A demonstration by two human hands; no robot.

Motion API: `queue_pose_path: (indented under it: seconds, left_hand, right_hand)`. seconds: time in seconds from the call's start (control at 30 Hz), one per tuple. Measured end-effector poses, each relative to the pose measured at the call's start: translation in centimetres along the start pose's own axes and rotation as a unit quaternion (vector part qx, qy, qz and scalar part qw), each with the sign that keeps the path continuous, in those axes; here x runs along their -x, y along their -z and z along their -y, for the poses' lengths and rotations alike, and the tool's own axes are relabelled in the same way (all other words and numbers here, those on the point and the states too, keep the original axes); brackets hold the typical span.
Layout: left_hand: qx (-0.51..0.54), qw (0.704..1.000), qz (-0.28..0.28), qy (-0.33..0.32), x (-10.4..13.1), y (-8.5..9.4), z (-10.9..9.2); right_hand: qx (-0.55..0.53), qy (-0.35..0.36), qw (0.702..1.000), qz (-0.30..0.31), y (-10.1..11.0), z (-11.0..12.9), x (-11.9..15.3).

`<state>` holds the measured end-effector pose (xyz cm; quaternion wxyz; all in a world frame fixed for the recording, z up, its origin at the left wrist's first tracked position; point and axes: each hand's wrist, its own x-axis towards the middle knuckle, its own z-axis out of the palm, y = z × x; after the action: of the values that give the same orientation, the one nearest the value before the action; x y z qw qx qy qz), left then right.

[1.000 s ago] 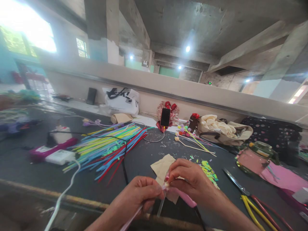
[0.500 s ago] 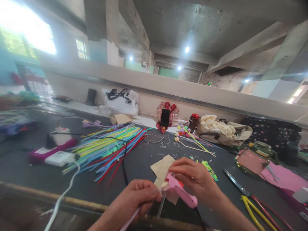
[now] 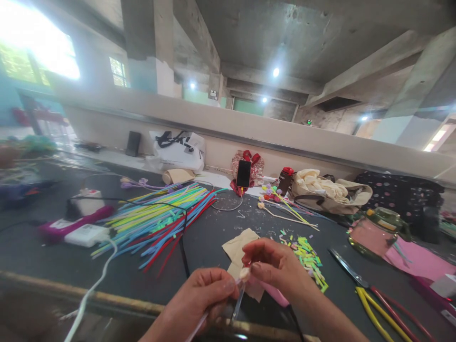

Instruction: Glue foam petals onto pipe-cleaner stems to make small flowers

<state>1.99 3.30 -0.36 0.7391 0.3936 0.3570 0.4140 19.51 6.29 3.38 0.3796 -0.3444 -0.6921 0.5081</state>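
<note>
The small cream flower head [image 3: 244, 274] sits between the hands, just right of the left fingertips and just left of the right thumb. Its thin pale stem [image 3: 197, 327] gives the long axis, running from the head down and leftward through the left hand [image 3: 217, 289] toward the wearer. The left hand is the nearer to the stem: its thumb and forefinger are pinched closed on it just below the head. The right hand [image 3: 272, 263] arches over from the other side, fingers bent, with a gap between thumb and forefinger; I cannot tell whether its tips touch the head or have hold of anything.

Beneath the right hand lies 1 pink glue gun [image 3: 277, 294], partly hidden, and 1 clear rod [image 3: 238, 304], probably a glue stick, slants down from below the flower head. Under them is 1 crumpled beige paper piece [image 3: 245, 237] on the dark surface [image 3: 210, 244].

Counted around: 1 pair of scissors [image 3: 347, 267] with yellow and red handles at right, 1 glass jug [image 3: 377, 232] beyond it, 1 phone [image 3: 243, 174] propped upright at the back, 1 red-capped bottle [image 3: 286, 181]. The green and yellow clippings [image 3: 309, 256] and the fuzzy coloured stems [image 3: 153, 221] at left are too many to count.
</note>
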Motion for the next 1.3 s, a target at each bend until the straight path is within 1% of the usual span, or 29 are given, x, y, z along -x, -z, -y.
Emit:
queue_pose_path:
  seconds: [0.07,0.1,0.2,0.27,0.37,0.43,0.57,0.8,0.97,1.17,1.23,1.3]
  left_hand:
    - [-0.025,0.999,-0.023,-0.027,0.2,-0.3,-0.2]
    - [-0.039,0.998,-0.037,-0.042,0.4,-0.5,-0.3]
    - [-0.107,0.989,-0.076,-0.073,1.1,-1.3,-0.8]
    - [-0.153,0.98,-0.091,-0.086,1.4,-1.7,-1.1]
    - [-0.183,0.974,-0.094,-0.093,1.8,-2.0,-1.3]
    - [-0.187,0.973,-0.09,-0.095,1.8,-2.0,-1.2]
    - [-0.205,0.969,-0.088,-0.105,1.8,-1.9,-0.9]
    - [-0.276,0.943,-0.124,-0.14,1.8,-2.0,-0.9]
    - [-0.261,0.945,-0.142,-0.134,1.8,-2.1,-0.7]
    - [-0.25,0.949,-0.147,-0.125,1.7,-2.1,-0.8]
    - [-0.229,0.956,-0.146,-0.111,1.6,-1.9,-0.8]
    - [-0.181,0.969,-0.137,-0.099,1.6,-1.7,-0.8]
  right_hand:
    - [-0.087,-0.03,0.996,0.01,-0.3,-0.3,0.0]
    - [-0.101,-0.039,0.994,0.01,-0.5,-0.3,0.1]
    - [-0.072,-0.045,0.996,0.008,-1.0,0.1,0.5]
    - [-0.045,-0.031,0.998,0.008,-1.3,0.5,0.7]
    - [-0.028,-0.003,1.0,0.01,-1.5,0.8,0.6]
    - [-0.024,0.004,1.0,0.006,-1.5,0.9,0.5]
    - [-0.02,-0.006,1.0,0.004,-1.4,0.7,0.5]
    - [-0.011,-0.011,1.0,-0.002,-1.5,0.6,0.7]
    - [-0.026,-0.009,1.0,-0.009,-1.7,0.1,0.6]
    - [0.001,0.005,1.0,-0.01,-1.4,0.1,0.6]
    - [-0.004,0.017,1.0,-0.018,-1.0,0.4,0.8]
    - [-0.031,0.023,0.998,-0.044,-0.7,0.6,1.1]
